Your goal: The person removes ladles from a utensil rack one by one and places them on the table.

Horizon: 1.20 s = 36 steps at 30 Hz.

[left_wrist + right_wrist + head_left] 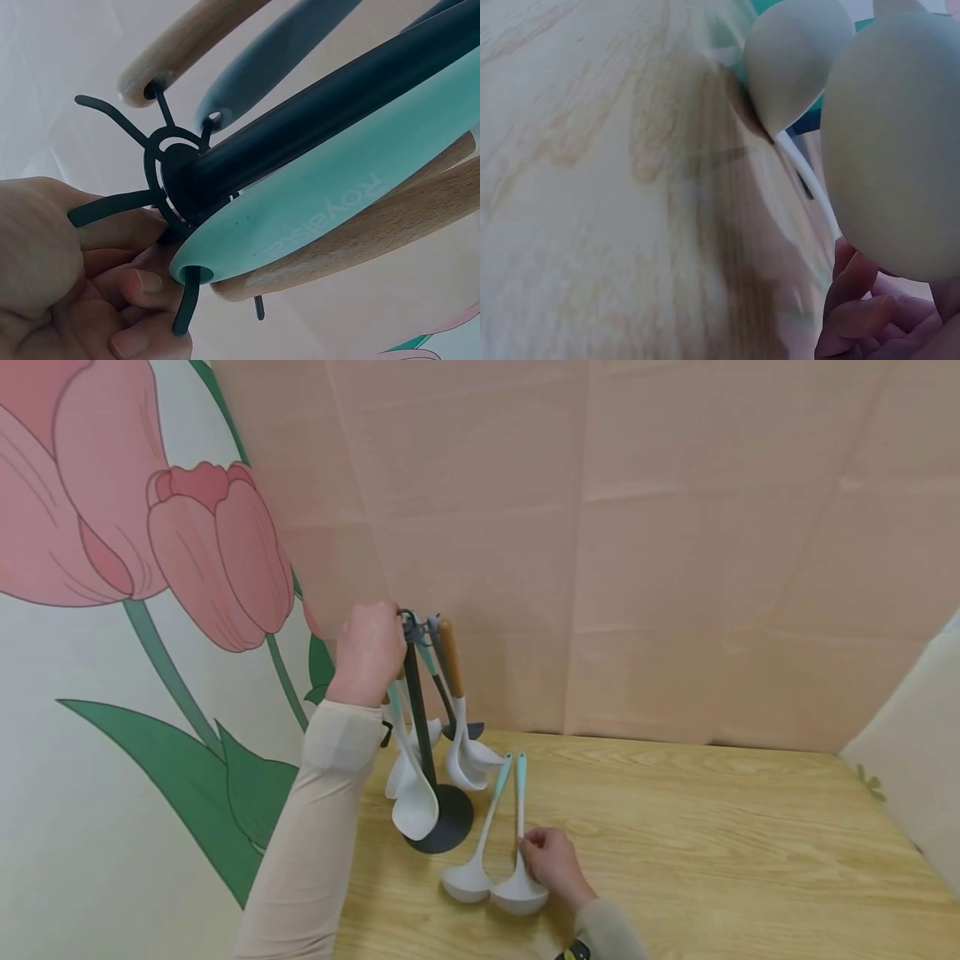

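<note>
My left hand [367,652] is at the top of a black utensil stand [422,718]. In the left wrist view its curled fingers [139,289] grip among the stand's hooks, beside a mint handle [277,214] hung on one hook; the exact grip is partly hidden. On the wood table, my right hand [557,864] pinches a white ladle [519,895] with a mint handle, low on the shaft near the bowl. A matching ladle [467,883] lies just left of it. The right wrist view shows the held ladle's bowl [896,142] close up, above the fingers.
Several utensils hang round the stand, among them a white-bowled one [416,814] and a wooden-handled ladle [448,660]. The stand's round base [453,831] sits on the wood table [712,843]. A tulip-painted wall [45,693] is at left, a pinkish covering [675,568] behind.
</note>
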Motion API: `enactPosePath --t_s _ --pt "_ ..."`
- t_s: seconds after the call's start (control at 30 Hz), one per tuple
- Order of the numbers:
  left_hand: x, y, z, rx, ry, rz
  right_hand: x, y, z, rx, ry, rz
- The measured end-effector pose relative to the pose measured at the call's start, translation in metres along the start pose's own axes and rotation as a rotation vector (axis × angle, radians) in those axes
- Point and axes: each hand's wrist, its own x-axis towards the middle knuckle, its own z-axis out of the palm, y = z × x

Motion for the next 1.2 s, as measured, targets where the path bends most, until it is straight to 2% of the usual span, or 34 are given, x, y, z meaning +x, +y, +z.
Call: enactPosePath --t_s 0.37,0.73,0.97,1.2 --pt "0.0 0.0 0.001 -0.005 0.003 0.0 0.007 0.01 0.011 -0.019 0.057 -0.032" --pt "0.0 0.0 0.001 0.007 0.002 -0.001 0.007 0.009 0.013 -0.166 0.192 -0.103" --pt "0.0 0.0 0.002 0.005 0.016 0.013 0.006 0.006 0.013 -0.197 0.19 -0.089" --pt "0.0 0.0 0.002 0.007 0.008 0.006 0.008 0.008 0.014 -0.209 0.193 -0.124"
